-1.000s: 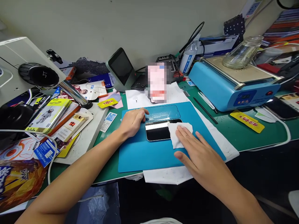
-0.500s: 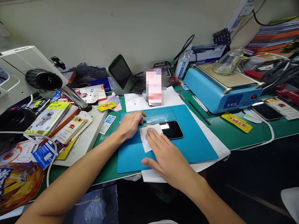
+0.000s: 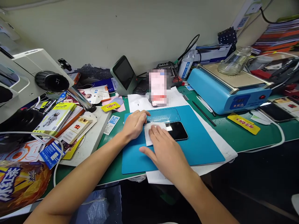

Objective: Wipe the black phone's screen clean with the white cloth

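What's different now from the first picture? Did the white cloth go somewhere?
Yes! The right hand and the white cloth under it moved left, from the smartphone's right end to its left end. The right end is now uncovered. Nothing was visibly picked up or let go. The left hand stayed beside the clear screen protector, and phone and protector stayed on the blue mat.

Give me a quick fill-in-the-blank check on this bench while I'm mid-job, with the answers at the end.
1. The person's ____ hand lies flat on a white cloth.
2. As pictured, the white cloth covers the ____ end of the phone.
3. A glass jar rests on ____ of the blue machine.
4. The table has a ____ surface.

Missing words: right; left; top; green.
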`<state>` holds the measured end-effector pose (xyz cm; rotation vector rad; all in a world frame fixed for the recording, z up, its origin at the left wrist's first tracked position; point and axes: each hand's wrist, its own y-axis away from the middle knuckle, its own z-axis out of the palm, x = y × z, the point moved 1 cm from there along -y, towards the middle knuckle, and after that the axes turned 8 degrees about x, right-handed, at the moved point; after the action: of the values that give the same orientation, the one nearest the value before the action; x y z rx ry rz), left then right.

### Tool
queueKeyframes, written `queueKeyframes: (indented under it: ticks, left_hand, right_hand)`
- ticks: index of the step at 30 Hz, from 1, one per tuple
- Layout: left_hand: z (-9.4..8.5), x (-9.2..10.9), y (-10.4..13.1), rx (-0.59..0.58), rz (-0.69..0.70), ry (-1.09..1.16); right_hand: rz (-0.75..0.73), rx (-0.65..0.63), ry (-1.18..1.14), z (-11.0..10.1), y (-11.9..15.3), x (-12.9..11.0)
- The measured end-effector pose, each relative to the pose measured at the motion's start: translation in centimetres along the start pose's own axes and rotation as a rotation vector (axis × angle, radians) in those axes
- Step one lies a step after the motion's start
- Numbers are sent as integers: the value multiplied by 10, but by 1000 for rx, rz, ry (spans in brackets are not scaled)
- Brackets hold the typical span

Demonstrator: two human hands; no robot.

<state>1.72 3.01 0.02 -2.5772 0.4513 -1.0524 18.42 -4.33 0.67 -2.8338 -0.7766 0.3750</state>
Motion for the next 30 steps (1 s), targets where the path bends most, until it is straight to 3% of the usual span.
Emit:
queueKeyframes:
  ticks: [2,4,9,13,16,19,23,25,30]
  left_hand:
    - [0,-1,1,-1,5,2]
    - [1,-3,1,-8,9,4]
    - [0,-3,2,-66,15,-7]
    - [-2,-2,0,-100,23,-7]
    - [-2,-2,-1,-102,22,-3]
    - [-1,-3,0,-102,30,-1]
    - [-1,-5,1,-82,39,19]
    - [-1,-4,2,-97,42,28]
    - [-1,-2,4,-155,77,32]
  right_hand:
    - [-48,14,-18,0,-1,-7]
    - [-89,5,-65,-4,4,1]
    - [-149,-143,-269,-22,30,67]
    - [-29,-91,-205,-23,40,107]
    - [39,-32,-122,-11,30,92]
    - [102,49,-55,3,10,48]
    - [-34,4,-72,6,-7,6]
    - [-90,-18,-71,1,-5,8]
    - [-189,-86,-122,-13,7,43]
